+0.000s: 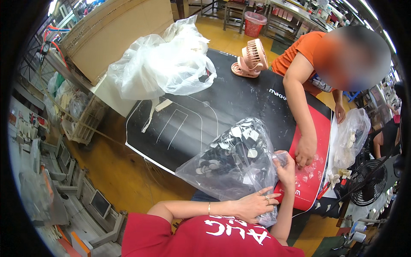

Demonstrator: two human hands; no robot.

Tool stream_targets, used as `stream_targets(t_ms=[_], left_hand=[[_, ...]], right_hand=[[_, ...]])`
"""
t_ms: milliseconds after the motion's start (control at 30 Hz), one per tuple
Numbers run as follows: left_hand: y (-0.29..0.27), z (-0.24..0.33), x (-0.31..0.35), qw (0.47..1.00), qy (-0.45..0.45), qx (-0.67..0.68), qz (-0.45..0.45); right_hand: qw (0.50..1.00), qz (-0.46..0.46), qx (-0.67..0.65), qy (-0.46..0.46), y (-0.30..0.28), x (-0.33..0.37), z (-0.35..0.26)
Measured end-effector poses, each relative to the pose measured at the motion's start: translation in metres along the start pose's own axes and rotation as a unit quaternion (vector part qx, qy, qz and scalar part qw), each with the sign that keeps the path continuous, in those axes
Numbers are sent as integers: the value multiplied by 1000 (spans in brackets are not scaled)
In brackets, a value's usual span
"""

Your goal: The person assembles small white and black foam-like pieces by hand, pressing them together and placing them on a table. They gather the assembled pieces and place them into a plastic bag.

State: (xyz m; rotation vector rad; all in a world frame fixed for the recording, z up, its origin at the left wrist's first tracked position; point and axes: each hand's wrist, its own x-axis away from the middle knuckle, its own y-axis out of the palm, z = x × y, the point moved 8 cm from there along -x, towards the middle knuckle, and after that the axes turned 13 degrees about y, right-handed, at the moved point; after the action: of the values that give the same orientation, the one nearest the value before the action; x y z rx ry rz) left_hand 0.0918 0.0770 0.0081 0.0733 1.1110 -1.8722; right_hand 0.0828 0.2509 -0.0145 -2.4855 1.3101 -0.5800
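Note:
A clear plastic bag (201,171) full of small black and white cut pieces (244,139) lies on the near part of the table, against my body. My right hand (286,171) pinches the bag's film at its right side, thumb and fingers closed. Lower down, my left hand (257,204), with a ring and a bracelet, lies across the gathered part of the bag and grips it. Below that hand, a loose end of film hangs down. My left palm side is hidden.
A co-worker's hand (305,150) touches small clear bits on the red panel (306,184). On the black table cover (180,132) stand a pink fan (252,60) and white plastic bags (167,64). Another clear bag (353,132) and a black fan (367,182) are at right.

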Motion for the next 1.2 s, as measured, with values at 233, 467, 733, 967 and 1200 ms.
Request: stream_targets(t_ms=[233, 467, 733, 967, 1200], left_hand=[[33, -32, 10, 999, 30, 2, -38], [51, -31, 11, 956, 78, -281, -17], [-3, -29, 20, 987, -2, 30, 157], [-123, -15, 40, 742, -82, 511, 427], [-149, -8, 16, 835, -250, 352, 340]], right_hand=[[975, 135, 161, -69, 14, 18, -16], [977, 137, 151, -65, 12, 17, -10], [989, 141, 36, -28, 8, 16, 4], [994, 30, -105, -30, 32, 43, -14], [945, 58, -90, -309, -19, 110, -121]])
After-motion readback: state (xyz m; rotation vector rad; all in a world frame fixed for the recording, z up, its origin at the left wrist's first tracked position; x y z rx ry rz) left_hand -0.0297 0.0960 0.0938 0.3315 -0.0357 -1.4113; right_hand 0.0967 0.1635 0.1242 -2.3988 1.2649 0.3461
